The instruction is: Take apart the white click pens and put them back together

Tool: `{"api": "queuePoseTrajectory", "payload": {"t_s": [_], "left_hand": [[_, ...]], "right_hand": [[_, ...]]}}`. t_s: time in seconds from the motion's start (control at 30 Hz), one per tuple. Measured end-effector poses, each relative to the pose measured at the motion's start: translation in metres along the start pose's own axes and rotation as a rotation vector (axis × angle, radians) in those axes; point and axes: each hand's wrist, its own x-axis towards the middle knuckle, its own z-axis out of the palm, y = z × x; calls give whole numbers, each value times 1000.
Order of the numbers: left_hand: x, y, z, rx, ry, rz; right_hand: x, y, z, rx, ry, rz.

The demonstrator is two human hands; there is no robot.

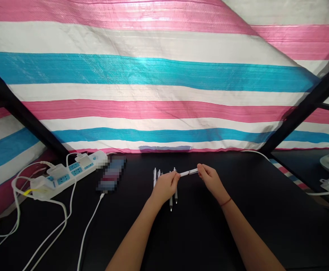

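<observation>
Both my hands are over the middle of a black table [237,229]. My right hand [211,180] pinches one end of a white pen [188,172], and my left hand [166,187] holds its other end, with the pen lying nearly level between them. Several more white pens lie upright in the view, close together under and beside my left hand: one [154,177] at its left, and two with their tips showing below it [171,201] [176,194]. My left hand hides their middles. A thin red cord circles my right wrist.
A white power strip [74,173] with plugs and tangled white cables [44,210] lies at the left. Next to it is a pixelated phone [112,174] on a white charging cable [89,229]. A pink, white and blue striped tarp [153,75] and black frame bars [305,101] stand behind.
</observation>
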Motion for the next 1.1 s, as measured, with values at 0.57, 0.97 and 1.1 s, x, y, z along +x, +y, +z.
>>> {"api": "queuePoseTrajectory", "payload": {"t_s": [0.57,0.97,1.1], "left_hand": [[1,-1,-2,-4,117,64],[-2,3,1,22,156,-11],[-2,3,2,-30,147,-22]], "right_hand": [[1,-4,-7,168,-171,27],[2,0,-11,134,-76,114],[4,0,-9,175,-3,146]]}}
